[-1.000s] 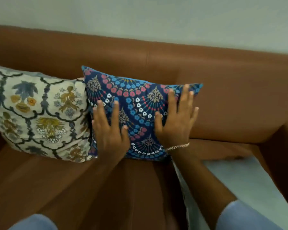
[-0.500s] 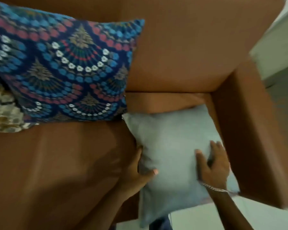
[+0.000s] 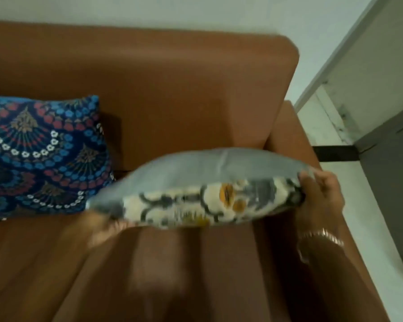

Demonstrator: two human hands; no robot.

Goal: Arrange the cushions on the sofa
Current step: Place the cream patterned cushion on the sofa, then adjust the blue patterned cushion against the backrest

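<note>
Grey cushion (image 3: 209,167) gripped edgewise, hands (image 3: 319,196) apart

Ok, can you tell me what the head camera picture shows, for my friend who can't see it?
Two hands lift a grey-backed floral cushion above the brown sofa seat, the right hand gripping its right end and the blurred left hand under its left end. A blue patterned cushion leans against the backrest on the left.

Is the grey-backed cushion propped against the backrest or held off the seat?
Held off the seat: grey-backed cushion lies flat between right hand and blurred left hand.
</note>
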